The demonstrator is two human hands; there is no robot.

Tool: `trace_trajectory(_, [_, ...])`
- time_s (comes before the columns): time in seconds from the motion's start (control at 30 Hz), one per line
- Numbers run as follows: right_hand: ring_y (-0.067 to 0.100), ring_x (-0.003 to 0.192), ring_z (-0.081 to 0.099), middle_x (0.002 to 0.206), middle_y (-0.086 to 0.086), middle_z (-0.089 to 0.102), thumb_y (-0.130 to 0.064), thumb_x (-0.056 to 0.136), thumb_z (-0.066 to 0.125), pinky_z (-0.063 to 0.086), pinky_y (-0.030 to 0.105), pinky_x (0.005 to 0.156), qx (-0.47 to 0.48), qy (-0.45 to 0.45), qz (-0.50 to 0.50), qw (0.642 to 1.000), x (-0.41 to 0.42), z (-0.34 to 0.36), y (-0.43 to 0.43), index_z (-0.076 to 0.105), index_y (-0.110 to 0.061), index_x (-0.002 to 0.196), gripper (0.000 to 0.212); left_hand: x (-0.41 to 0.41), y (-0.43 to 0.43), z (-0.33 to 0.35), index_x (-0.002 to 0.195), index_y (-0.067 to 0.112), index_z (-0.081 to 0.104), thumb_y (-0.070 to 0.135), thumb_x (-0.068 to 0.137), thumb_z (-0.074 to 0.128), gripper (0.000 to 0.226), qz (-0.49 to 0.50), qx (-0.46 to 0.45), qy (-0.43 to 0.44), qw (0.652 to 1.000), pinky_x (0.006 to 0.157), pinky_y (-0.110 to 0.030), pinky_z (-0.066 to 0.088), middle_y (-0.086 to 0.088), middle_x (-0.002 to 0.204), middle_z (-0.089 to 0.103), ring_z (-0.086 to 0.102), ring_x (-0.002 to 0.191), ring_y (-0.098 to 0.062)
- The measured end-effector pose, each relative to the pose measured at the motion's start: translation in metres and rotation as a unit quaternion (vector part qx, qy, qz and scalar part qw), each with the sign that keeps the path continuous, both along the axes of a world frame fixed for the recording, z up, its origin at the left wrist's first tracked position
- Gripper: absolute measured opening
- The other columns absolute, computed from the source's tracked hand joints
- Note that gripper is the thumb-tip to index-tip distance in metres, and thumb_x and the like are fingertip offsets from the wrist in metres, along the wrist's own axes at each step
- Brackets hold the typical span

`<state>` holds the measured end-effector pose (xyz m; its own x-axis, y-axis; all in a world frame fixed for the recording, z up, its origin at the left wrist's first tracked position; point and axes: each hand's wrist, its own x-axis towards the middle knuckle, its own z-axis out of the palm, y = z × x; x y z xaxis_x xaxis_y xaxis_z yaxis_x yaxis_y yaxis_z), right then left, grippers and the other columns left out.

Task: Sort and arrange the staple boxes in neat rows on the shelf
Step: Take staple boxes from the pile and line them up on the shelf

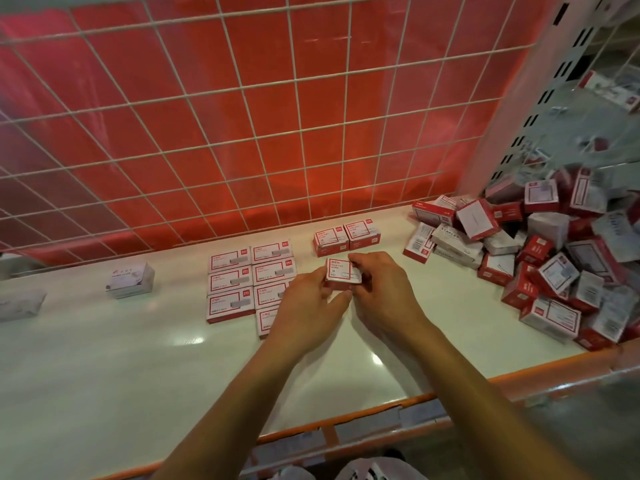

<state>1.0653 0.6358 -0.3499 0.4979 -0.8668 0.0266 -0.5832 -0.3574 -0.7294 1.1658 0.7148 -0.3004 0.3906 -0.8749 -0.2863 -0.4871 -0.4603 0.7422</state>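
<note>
- Head view: left hand [304, 299] and right hand [381, 289] both grip one staple box [341, 273], fingers curled round its sides, just above the shelf [138, 358].
- Its red-bordered label faces up and the print is too small to read; a box in the loose pile [554, 265] reads "STAPLES" [457, 237].
- Long side runs roughly across the shelf, between the sorted rows [249, 282] and a pair of boxes [346, 237].

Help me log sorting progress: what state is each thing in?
held box: gripped by both hands, in front of the pair.
left hand: holding the box.
right hand: holding the box.
pair: flat, side by side.
grid: flat, two neat columns.
pile: jumbled, unsorted, at right.
white box: apart, left of the grid.
</note>
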Motion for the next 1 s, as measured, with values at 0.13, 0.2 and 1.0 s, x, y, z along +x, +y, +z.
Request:
trace_trajectory(0.13, [0.012,0.117,0.053,0.125,-0.001,0.052,-0.017,0.094,0.056,0.037,0.011,0.097,0.003,0.018,0.011,1.000,0.002,0.002,-0.004,0.053,-0.016,0.133,0.039,0.000,-0.002,-0.007,0.134,0.027,0.049,0.037,0.094,0.056,0.042,-0.015,0.033,-0.068,0.997,0.100,-0.031,0.046,0.005,0.126,0.057,0.056,0.110,-0.014])
trace_trajectory(0.2, [0.012,0.117,0.054,0.125,-0.003,0.054,-0.018,0.094,0.055,0.031,0.006,0.096,0.017,0.008,0.008,1.000,0.003,0.001,-0.005,0.055,-0.014,0.130,0.036,-0.001,-0.003,-0.010,0.135,0.027,0.048,0.039,0.093,0.056,0.044,-0.022,0.039,-0.096,0.994,0.102,-0.033,0.045,0.004,0.130,0.055,0.054,0.113,-0.015])
trace_trajectory(1.0, [0.021,0.115,0.059,0.128,0.003,0.061,-0.016,0.091,0.060,0.039,0.030,0.105,-0.018,0.031,0.004,0.999,0.008,0.005,-0.014,0.061,-0.016,0.125,0.033,-0.001,-0.013,-0.020,0.138,0.035,0.043,0.042,0.094,0.052,0.046,-0.033,0.037,-0.155,0.987,0.109,-0.039,0.039,0.007,0.143,0.046,0.048,0.125,-0.016])
